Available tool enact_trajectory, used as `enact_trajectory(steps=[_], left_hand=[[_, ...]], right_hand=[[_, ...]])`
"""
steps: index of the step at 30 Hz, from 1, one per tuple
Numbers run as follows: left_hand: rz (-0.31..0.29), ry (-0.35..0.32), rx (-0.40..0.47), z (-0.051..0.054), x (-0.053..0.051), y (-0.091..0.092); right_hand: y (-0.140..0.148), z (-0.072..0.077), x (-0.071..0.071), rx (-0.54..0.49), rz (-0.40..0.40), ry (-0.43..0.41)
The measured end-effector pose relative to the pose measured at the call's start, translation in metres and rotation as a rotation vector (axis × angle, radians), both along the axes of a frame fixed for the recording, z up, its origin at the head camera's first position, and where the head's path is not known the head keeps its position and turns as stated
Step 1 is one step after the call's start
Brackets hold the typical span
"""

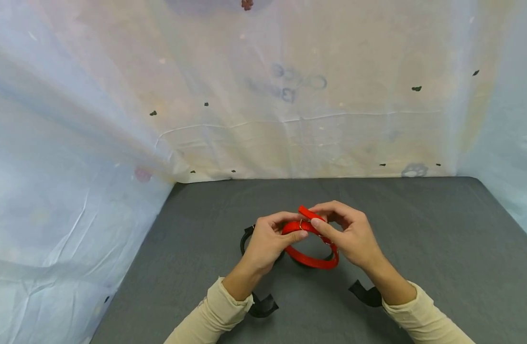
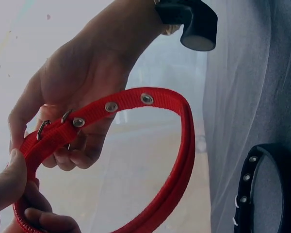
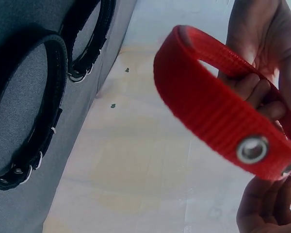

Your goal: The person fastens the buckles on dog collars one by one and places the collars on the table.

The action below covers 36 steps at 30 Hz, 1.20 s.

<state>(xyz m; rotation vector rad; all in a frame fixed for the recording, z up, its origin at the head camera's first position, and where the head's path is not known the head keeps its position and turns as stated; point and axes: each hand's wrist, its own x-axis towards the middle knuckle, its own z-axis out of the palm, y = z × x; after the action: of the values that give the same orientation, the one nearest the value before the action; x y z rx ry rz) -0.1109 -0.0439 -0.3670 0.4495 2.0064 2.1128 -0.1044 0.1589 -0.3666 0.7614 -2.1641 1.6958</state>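
A red collar (image 1: 312, 262) with metal eyelets and a buckle (image 2: 43, 130) is held up in a loop above the grey table. My left hand (image 1: 265, 241) pinches the band beside the buckle, thumb toward me. On the other side, my right hand (image 1: 353, 235) pinches the strap's loose end between thumb and fingers. Close up in the right wrist view, the red band (image 3: 203, 92) shows its ribbed weave and an eyelet. Fingers hide part of the buckle area.
Two black collars with metal fittings lie looped on the table, a nearer one (image 3: 58, 68) and another (image 3: 106, 29) in the right wrist view. The grey tabletop (image 1: 440, 239) ends at pale plastic sheeting (image 1: 311, 143) behind and at the sides.
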Motion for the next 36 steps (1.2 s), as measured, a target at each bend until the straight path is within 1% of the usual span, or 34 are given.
enact_trajectory(steps=[4,10,15,19,24,30,36], left_hand=[[0.014,-0.006,0.038,-0.0008,0.0006,0.0005],[0.013,-0.029,0.090,-0.0008,0.0010,0.0014],[0.019,-0.008,0.111,-0.0011,0.0015,0.0019],[0.021,0.001,0.118,-0.0005,0.0016,0.0022],[0.025,0.000,0.121,-0.0005,0.0013,0.0026],[0.033,0.010,0.118,-0.0012,0.0006,0.0031],[0.035,0.024,0.101,-0.0010,0.0002,0.0017]], right_hand=[[0.0007,0.0005,0.0002,-0.029,0.005,-0.004],[0.0020,0.0017,0.0005,-0.071,0.022,-0.036],[0.0024,0.0025,0.0009,-0.074,0.035,-0.059],[0.0037,0.0031,0.0007,-0.070,0.030,-0.061],[0.0042,0.0030,0.0003,-0.033,0.010,-0.064],[0.0034,0.0042,0.0014,0.056,-0.031,-0.053],[0.0037,0.0059,0.0027,0.103,-0.029,-0.042]])
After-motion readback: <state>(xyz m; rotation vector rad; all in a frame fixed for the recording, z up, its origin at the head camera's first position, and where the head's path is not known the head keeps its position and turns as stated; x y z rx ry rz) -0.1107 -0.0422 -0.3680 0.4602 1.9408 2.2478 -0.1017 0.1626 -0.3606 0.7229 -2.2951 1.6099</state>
